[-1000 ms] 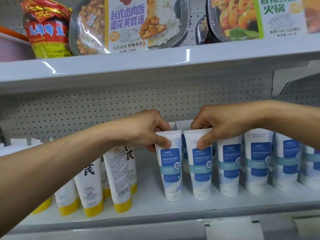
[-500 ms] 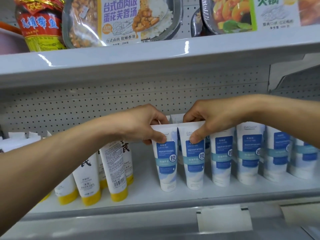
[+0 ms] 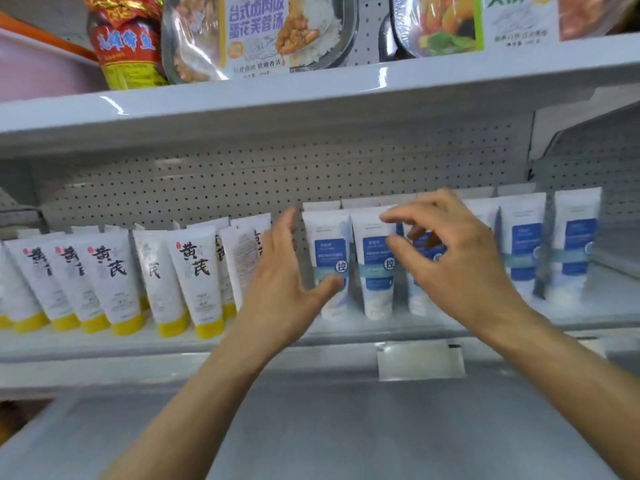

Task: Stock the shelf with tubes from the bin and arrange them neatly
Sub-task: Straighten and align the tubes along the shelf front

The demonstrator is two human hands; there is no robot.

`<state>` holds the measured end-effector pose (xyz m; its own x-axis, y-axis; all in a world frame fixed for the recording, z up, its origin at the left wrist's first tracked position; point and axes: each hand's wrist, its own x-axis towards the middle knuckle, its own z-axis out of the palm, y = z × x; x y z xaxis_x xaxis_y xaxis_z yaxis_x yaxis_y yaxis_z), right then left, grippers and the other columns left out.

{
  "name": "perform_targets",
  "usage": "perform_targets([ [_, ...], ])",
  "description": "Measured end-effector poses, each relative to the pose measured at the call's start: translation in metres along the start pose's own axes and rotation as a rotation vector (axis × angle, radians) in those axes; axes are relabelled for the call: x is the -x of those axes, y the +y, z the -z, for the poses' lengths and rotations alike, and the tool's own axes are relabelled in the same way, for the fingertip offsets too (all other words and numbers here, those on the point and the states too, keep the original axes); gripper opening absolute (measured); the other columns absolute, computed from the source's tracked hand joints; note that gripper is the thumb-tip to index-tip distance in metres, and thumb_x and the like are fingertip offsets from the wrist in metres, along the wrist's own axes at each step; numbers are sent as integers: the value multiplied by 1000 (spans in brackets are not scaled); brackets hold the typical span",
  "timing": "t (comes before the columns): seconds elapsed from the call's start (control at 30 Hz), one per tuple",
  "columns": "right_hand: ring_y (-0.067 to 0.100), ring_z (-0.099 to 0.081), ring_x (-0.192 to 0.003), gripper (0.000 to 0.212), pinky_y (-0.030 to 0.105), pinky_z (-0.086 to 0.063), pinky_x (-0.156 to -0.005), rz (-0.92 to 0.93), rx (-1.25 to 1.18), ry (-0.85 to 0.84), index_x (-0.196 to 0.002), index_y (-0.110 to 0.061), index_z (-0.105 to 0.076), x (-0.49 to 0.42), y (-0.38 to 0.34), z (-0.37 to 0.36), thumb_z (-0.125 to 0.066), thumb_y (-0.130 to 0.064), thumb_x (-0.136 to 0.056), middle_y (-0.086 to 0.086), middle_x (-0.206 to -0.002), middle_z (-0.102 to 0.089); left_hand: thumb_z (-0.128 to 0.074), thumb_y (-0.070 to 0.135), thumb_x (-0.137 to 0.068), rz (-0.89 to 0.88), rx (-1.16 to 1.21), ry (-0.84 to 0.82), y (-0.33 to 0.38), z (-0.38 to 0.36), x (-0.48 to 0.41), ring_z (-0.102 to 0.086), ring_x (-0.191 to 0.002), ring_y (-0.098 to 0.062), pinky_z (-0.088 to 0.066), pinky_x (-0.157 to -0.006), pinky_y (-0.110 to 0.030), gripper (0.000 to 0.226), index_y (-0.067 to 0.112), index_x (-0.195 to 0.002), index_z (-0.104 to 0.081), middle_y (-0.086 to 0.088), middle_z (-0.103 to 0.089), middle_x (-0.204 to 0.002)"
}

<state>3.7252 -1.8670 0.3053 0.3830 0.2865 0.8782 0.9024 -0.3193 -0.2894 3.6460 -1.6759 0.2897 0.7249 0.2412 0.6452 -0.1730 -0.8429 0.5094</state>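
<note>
And you let go! A second ago both hands were pinching the tops of the two tubes at the left end of the blue row. Now your left hand [image 3: 280, 285] is spread flat, fingers straight, holding nothing. Its thumb sits just in front of the leftmost blue tube [image 3: 327, 251]; touching or not, I cannot tell. Your right hand [image 3: 453, 261] hangs in front of the row, fingers loosely curled around nothing. Both tubes stand upright on the shelf [image 3: 571, 313], cap down, labels facing you, the second blue tube [image 3: 374, 268] just beside the first. Further left, the yellow-capped tubes [image 3: 114, 282] lean a little. That pair looks placed, so your hands are free for the next ones. The bin is out of view.
</note>
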Motion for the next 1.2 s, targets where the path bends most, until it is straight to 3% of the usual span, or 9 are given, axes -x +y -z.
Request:
perform_targets([
  [0.1,17,-59,-85,35,39,-53,-75,-120,146,-56,-120,-30,-63,39,4,-16,-67,-20,-86,-4,-97,-59,-73,41,-80,83,-14,-59,-15,-22,19,-33,-139,-16,-35,-112,-41,103,26,-152,-1,0,-25,-156],
  [0.23,28,-63,-93,40,37,-51,-74,-191,333,-212,-127,-34,-60,62,7,-29,-64,-30,-88,1,-104,-68,-75,36,-79,134,-2,-49,-25,-37,19,-46,-130,-19,-39,-104,-30,97,18,-151,-11,-3,-41,-147],
  [0.43,27,-56,-106,67,36,-44,-85,-264,475,-470,-134,-48,-48,71,-3,-45,-13,-70,-81,0,-120,-62,-73,40,-78,128,-45,-58,-24,-47,15,-61,-113,-23,-51,-89,-36,84,26,-143,-23,2,-60,-131],
  [0.63,18,-44,-119,89,34,-33,-94,-303,570,-536,-140,-51,-35,69,-2,-53,8,-75,-66,-6,-128,-52,-67,39,-84,166,-117,-51,-27,-50,11,-62,-111,-24,-49,-85,-34,71,23,-140,-28,-2,-62,-127],
  [0.77,16,-41,-121,83,35,-31,-95,-308,564,-575,-141,-51,-32,69,-2,-54,5,-76,-71,-9,-129,-50,-65,39,-87,176,-154,-56,-28,-51,12,-62,-107,-26,-47,-80,-32,53,19,-128,-39,-4,-64,-120],
  [0.9,15,-38,-125,59,35,-29,-98,-318,539,-615,-142,-51,-31,69,-3,-54,-18,-72,-89,-10,-134,-48,-65,37,-86,170,-137,-58,-29,-49,11,-63,-105,-26,-47,-80,-31,47,17,-123,-44,-4,-65,-118],
  [1.0,16,-38,-126,54,35,-29,-99,-303,544,-612,-143,-50,-31,71,-2,-53,-25,-68,-92,-8,-136,-47,-66,36,-85,180,-140,-59,-28,-48,12,-63,-104,-27,-45,-77,-31,46,16,-121,-45,-5,-66,-116],
  [1.1,18,-37,-130,50,34,-29,-102,-309,482,-587,-142,-49,-35,72,-2,-46,-33,-63,-94,-4,-141,-46,-68,36,-84,181,-136,-63,-28,-48,11,-62,-107,-26,-44,-79,-31,54,15,-126,-42,-5,-64,-120],
  [1.2,16,-44,-122,43,31,-39,-99,-296,333,-468,-136,-40,-50,78,1,-32,-45,-52,-94,-4,-131,-52,-70,36,-83,153,-142,-2,-27,-48,20,-50,-121,-25,-39,-95,-31,69,12,-138,-35,-8,-53,-133],
])
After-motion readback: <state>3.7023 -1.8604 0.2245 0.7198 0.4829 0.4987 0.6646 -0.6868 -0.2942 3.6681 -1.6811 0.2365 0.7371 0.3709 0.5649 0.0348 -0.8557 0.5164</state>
